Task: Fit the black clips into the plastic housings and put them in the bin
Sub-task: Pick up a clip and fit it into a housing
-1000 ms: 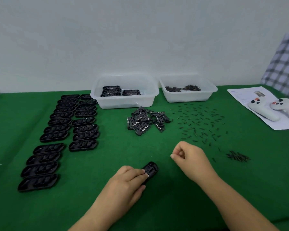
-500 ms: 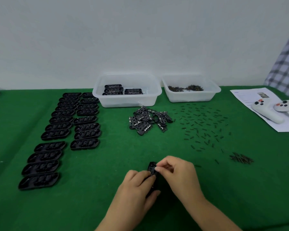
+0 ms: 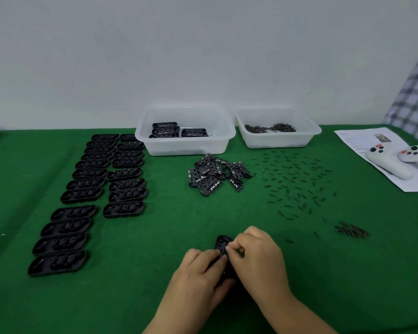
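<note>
The left hand [image 3: 198, 273] grips a black plastic housing [image 3: 223, 242] that lies on the green table cover [image 3: 155, 249] near the front edge; its fingers are curled over the housing's near half. The right hand [image 3: 256, 254] rests over the right side of the same housing, thumb and forefinger pinched together at its top face. Whether a clip sits between those fingertips cannot be told.

Empty housings [image 3: 99, 189] stand in two rows on the left of the table. A heap of black clips [image 3: 215, 174] lies at centre, just in front of the left clear bin [image 3: 186, 145], which contains a few finished housings [image 3: 169, 130]. The right clear bin [image 3: 278, 141] holds small dark parts. Small black pins [image 3: 295, 182] are scattered in front of it, with a small bundle of thin dark pieces [image 3: 351, 230] nearer the front. Two white controllers [image 3: 391, 162] rest on a printed sheet [image 3: 357, 138] at far right.
</note>
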